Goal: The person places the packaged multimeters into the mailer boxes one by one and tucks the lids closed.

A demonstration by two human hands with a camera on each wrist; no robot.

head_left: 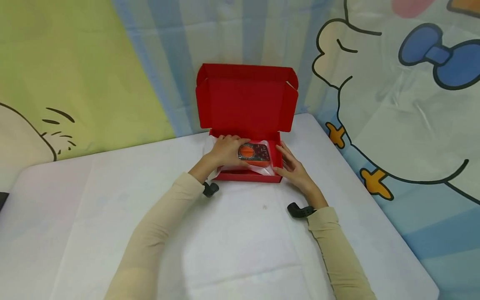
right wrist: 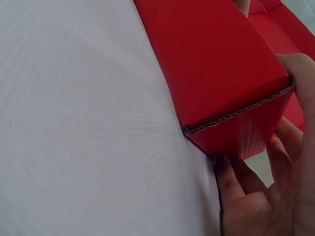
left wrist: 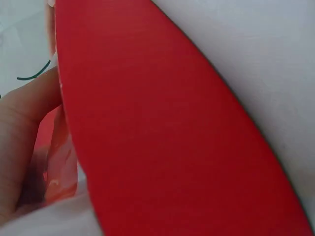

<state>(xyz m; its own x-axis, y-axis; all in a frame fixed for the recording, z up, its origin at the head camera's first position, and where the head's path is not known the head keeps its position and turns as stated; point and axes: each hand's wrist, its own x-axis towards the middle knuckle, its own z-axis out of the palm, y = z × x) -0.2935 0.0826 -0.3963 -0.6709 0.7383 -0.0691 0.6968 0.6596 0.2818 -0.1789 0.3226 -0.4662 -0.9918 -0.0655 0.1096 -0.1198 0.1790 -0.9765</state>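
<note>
A red cardboard box (head_left: 245,177) rests on the white-covered table with its lid (head_left: 244,98) standing up at the back. Inside is a multimeter (head_left: 262,153) with an orange dial and a dark face, lying on crumpled pale plastic wrap (head_left: 267,171). My left hand (head_left: 226,152) reaches in over the front wall and holds the multimeter's left end. In the left wrist view the box wall (left wrist: 157,123) hides most of that grip. The right hand (head_left: 295,170) grips the box's right side. Its thumb is at the top corner and its fingers lie along the side wall (right wrist: 246,132).
The table (head_left: 240,233) stretches left and forward of the box, and its right edge runs close by the right arm. A patterned cloth (head_left: 240,29) hangs right behind the lid. Each wrist wears a black camera mount (head_left: 300,210).
</note>
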